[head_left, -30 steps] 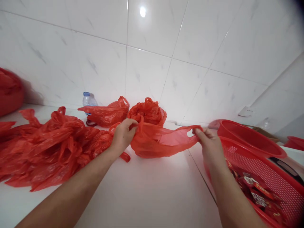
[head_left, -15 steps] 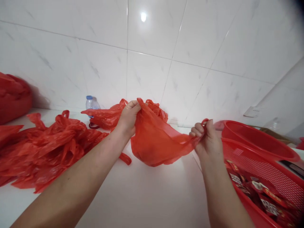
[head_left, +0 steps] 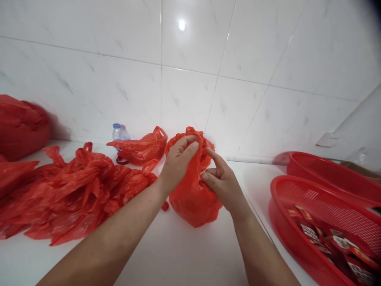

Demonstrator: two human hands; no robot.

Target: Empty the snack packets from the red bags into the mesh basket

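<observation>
A red plastic bag (head_left: 193,204) hangs between my hands above the white table. My left hand (head_left: 180,157) pinches its upper edge between thumb and fingers. On the other side, my right hand (head_left: 220,180) has its thumb pressed on the bag, with the index finger stretched out along the top. Behind it sits more crumpled red plastic (head_left: 195,133), partly hidden by the bag and my hands. To the left lies a large heap of red plastic bags (head_left: 89,182). Another red bag (head_left: 139,147) rests near the wall.
A small clear bottle with a blue cap (head_left: 119,133) stands by the tiled wall. At the right are a red mesh basket (head_left: 276,198) holding red snack packets (head_left: 333,242) and a second red basin (head_left: 306,167). A bulging red bag (head_left: 24,127) sits far left.
My right hand has moved left, close to my left hand, letting go of the bag's stretched end. The bag now hangs more upright and gathered instead of stretched sideways. The view has shifted slightly.
</observation>
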